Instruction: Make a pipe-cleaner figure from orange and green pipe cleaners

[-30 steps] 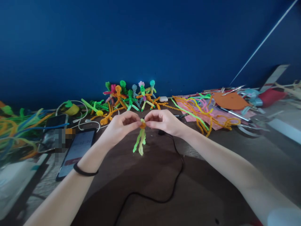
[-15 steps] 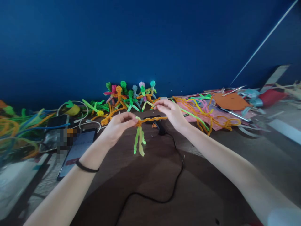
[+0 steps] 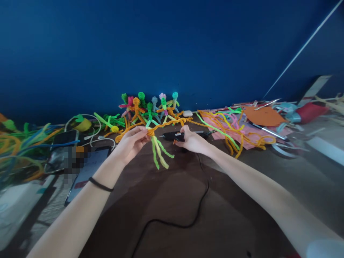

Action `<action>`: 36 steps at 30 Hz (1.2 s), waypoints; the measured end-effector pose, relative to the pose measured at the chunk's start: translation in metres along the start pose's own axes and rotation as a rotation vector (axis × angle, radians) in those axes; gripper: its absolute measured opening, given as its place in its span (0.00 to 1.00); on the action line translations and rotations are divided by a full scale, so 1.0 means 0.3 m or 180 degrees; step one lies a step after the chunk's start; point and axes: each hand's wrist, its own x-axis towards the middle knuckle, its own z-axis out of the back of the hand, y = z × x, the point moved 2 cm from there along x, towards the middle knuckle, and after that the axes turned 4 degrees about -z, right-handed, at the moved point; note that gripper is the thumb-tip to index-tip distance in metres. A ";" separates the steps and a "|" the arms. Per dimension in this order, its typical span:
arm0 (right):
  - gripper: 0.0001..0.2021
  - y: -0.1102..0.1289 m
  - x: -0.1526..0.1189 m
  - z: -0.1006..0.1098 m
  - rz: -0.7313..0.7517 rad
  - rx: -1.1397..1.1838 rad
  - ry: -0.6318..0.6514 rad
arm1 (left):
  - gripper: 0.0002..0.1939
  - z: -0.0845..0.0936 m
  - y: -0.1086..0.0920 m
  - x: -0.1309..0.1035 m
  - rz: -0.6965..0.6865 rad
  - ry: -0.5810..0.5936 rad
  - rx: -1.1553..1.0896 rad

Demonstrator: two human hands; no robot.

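My right grip moved from the orange strand onto the black glue gun, grasping it mid-frame | my left grip pinches the pipe-cleaner figure, left of centre

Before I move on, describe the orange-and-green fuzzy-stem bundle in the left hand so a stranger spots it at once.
Start at the blue wall and drop to the multicoloured fuzzy-stem figures along its foot. Nearer the camera, the left hand pinches the orange-and-green bundle. Unlike those figures, it is held, with pale green strands hanging and a long orange strand stretching right.
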 end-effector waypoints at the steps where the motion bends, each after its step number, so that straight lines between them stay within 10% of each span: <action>1: 0.21 -0.005 0.010 -0.005 -0.0075 0.0372 0.0018 | 0.03 0.005 0.002 0.001 0.0008 -0.0038 -0.0083; 12: 0.08 0.055 0.014 0.024 -0.0666 0.4127 0.0767 | 0.06 -0.004 -0.004 -0.011 0.0114 -0.0284 -0.0578; 36: 0.11 0.165 -0.083 0.053 0.1213 0.4150 0.1779 | 0.04 -0.035 0.048 -0.035 0.0241 0.0933 0.0207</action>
